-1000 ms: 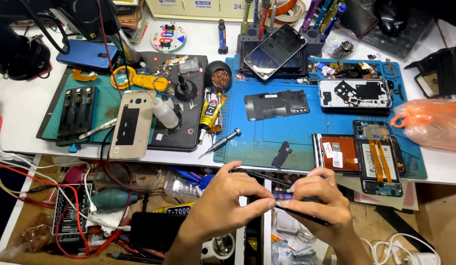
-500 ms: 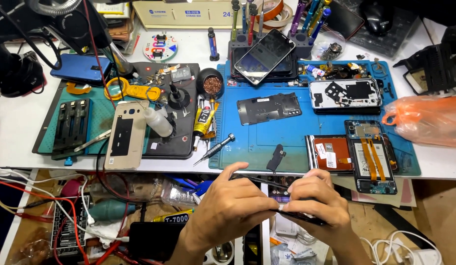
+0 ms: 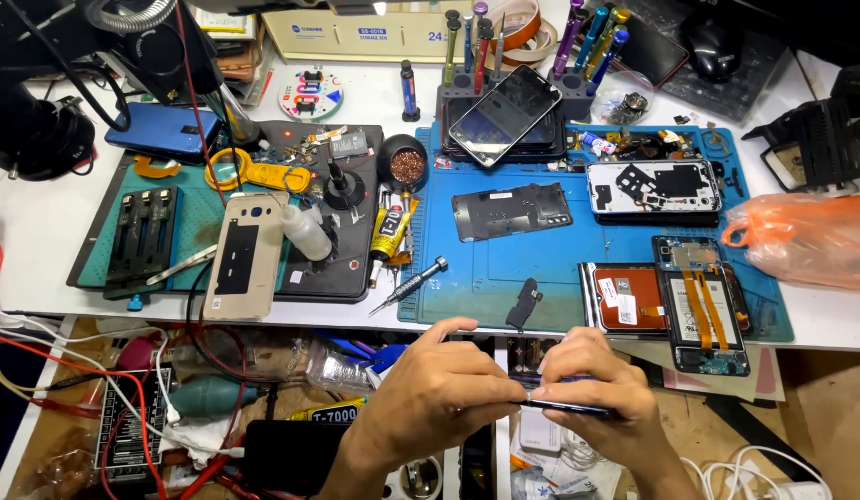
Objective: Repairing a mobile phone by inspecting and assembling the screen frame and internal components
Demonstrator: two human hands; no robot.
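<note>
I see my left hand (image 3: 444, 393) and right hand (image 3: 601, 403) both pinched shut on a thin dark part (image 3: 564, 406), possibly a phone frame, below the blue mat (image 3: 504, 278).

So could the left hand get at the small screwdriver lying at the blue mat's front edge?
Probably yes. The screwdriver lies in the open just beyond the left hand, with nothing between them. But that hand's fingers are pinching the thin dark part shared with the right hand.

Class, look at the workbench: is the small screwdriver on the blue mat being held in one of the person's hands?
No. The screwdriver lies loose at the blue mat's edge, while both hands, left hand and right hand, pinch a thin dark part below the table.
</note>
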